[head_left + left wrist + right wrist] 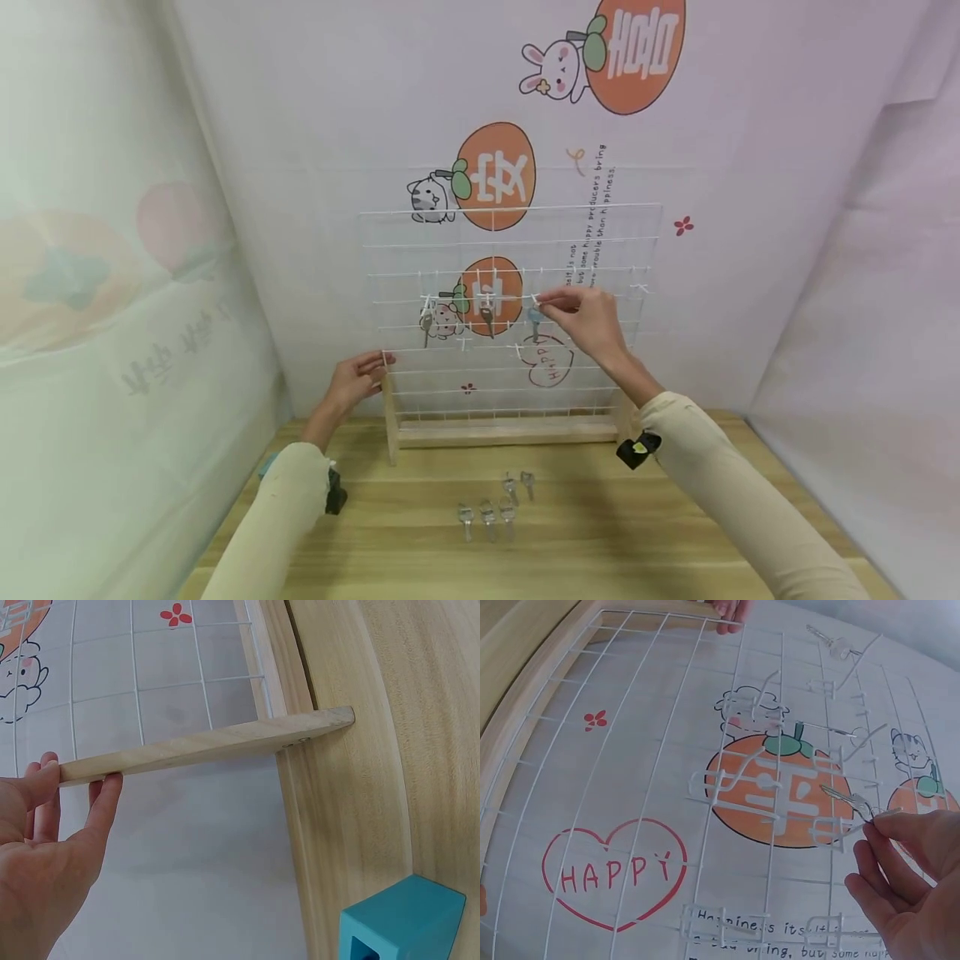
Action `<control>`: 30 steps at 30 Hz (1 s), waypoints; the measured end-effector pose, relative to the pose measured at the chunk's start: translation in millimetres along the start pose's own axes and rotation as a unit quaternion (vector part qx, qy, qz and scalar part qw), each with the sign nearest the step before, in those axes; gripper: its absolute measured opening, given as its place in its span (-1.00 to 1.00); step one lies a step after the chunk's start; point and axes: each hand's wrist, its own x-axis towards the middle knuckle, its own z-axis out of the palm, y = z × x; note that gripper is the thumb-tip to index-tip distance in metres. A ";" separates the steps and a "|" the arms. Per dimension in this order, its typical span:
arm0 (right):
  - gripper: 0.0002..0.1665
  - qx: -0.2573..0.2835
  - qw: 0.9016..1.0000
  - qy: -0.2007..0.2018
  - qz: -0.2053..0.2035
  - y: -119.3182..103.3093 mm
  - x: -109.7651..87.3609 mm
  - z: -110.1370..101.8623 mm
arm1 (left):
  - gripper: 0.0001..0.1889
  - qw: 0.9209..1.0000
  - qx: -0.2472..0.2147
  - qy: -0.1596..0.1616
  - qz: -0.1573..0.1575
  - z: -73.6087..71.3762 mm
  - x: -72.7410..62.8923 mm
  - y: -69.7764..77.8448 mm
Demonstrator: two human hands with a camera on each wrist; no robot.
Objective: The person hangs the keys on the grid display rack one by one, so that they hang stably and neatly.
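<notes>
A white wire grid [493, 209] stands upright in a wooden frame [510, 435], with hooks on its front. My right hand [592, 321] pinches the head end of a key [851, 801] right at the tip of a hook [840, 834]. The key's blade hangs down below the fingertips in the head view. To its left, a key [487, 318] and another key [426, 323] hang from hooks. With thumb and fingers on either side, my left hand [56, 832] grips the top end of the frame's left wooden upright [202, 746].
Several loose keys [488, 517] lie on the wood-grain table [405, 558] in front of the frame. A teal block [405, 915] sits on the table at the left. Printed cloth walls [315, 167] stand behind and at both sides.
</notes>
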 end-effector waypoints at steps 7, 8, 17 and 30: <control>-0.83 -0.011 1.000 -0.003 0.012 2.2 5.1 1.1 | -0.56 1.000 -0.006 0.005 0.000 2.6 5.7 1.1; -0.82 -0.011 1.000 -0.003 0.015 2.0 5.1 0.9 | -0.56 1.000 -0.003 0.003 0.000 2.8 6.1 1.3; -0.78 -0.004 1.000 -0.013 0.014 1.3 -8.6 -6.5 | -0.55 1.000 -0.002 0.000 -0.004 4.4 3.2 0.9; -0.80 0.016 0.995 -0.096 0.022 6.6 -54.6 4.6 | -0.55 1.000 0.002 -0.005 -0.001 0.4 3.2 -2.2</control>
